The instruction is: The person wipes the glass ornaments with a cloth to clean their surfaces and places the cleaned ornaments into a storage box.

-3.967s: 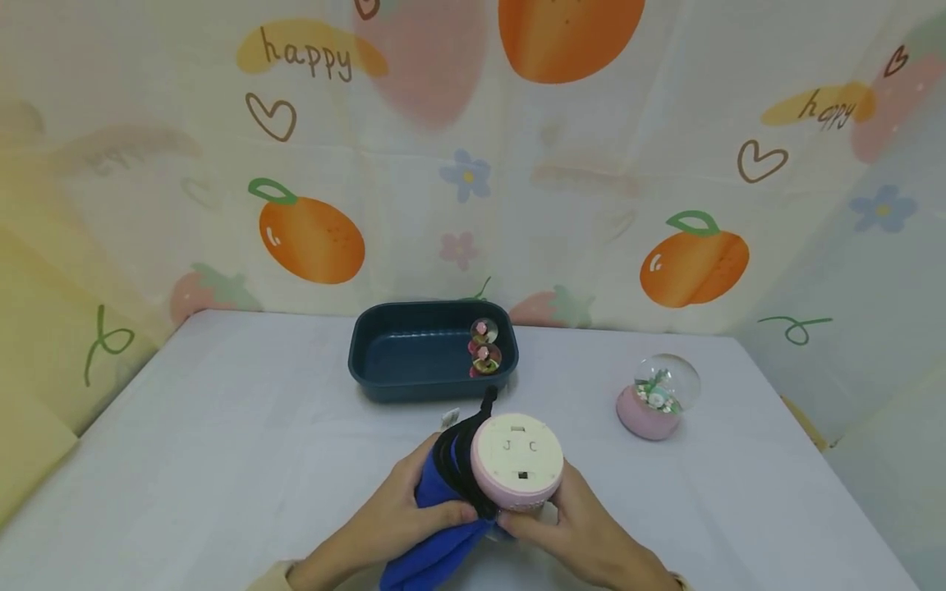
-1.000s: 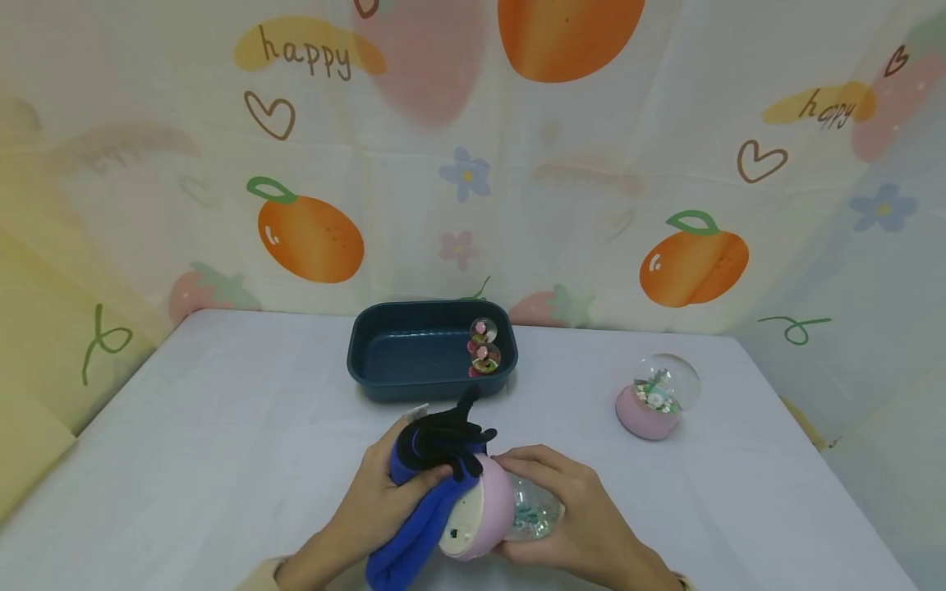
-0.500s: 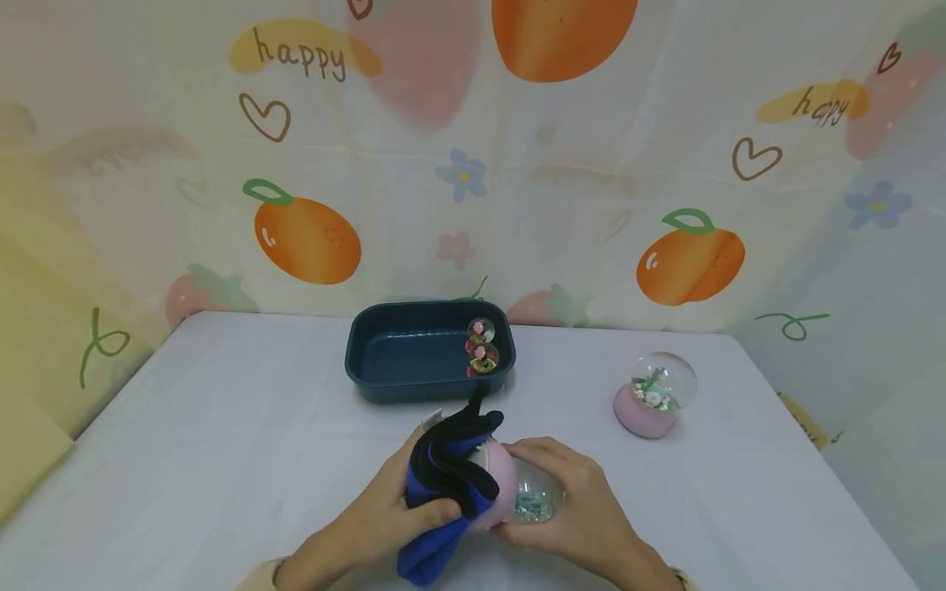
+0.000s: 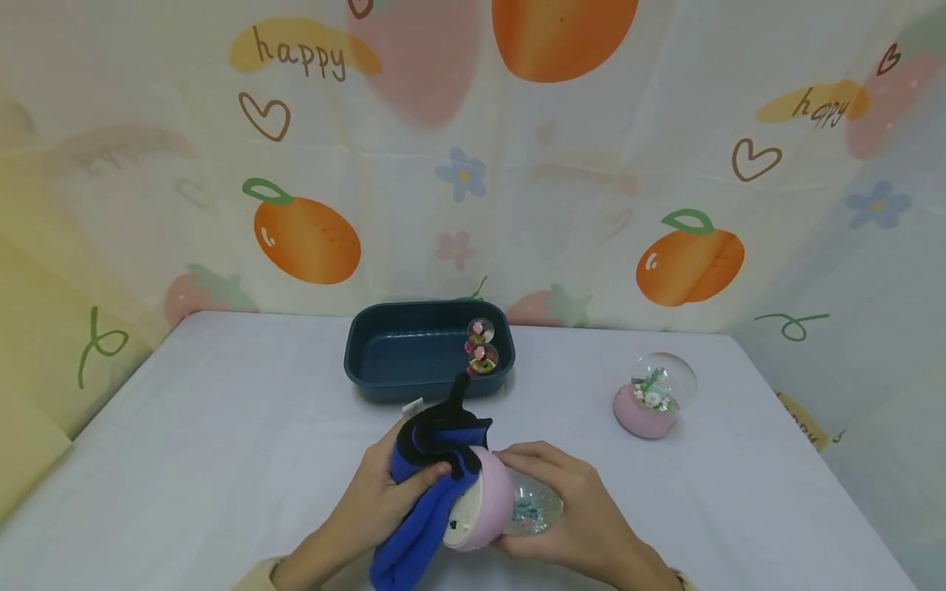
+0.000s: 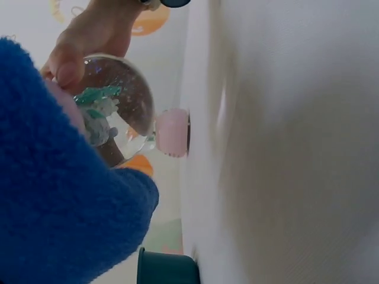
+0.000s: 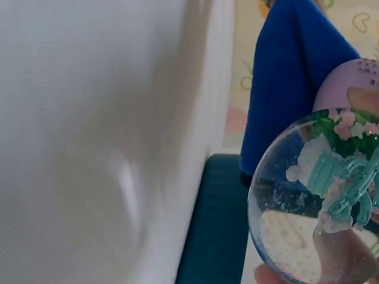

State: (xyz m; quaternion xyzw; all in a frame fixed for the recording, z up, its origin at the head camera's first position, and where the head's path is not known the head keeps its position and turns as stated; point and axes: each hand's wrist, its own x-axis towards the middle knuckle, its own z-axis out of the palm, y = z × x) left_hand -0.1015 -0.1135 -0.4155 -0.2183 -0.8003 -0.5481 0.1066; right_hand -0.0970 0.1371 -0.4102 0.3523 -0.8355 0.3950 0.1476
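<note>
My right hand (image 4: 569, 505) grips a snow globe (image 4: 493, 505) by its glass dome, tilted on its side with the cream underside facing left. A blue cloth (image 4: 424, 517) with black edging is bunched in my left hand (image 4: 377, 492), its thumb lying on top. The cloth touches the pink base of the globe. In the right wrist view the clear dome (image 6: 314, 195) shows teal and white figures with small flowers inside. From the left wrist, the blue cloth (image 5: 59, 177) covers much of the globe's base, and the left fingers are hidden.
At the back of the white table (image 4: 222, 427) stands a dark teal tray (image 4: 406, 386), with two small clear globes (image 4: 482, 353) at its right end. A second snow globe (image 4: 645, 410) on a pink base stands to the right. A printed curtain (image 4: 562, 246) hangs behind.
The globe, earlier with its underside facing me, now lies sideways with its dome in my right hand. The cloth has shifted back and forth over the base. Tray and second globe stay put.
</note>
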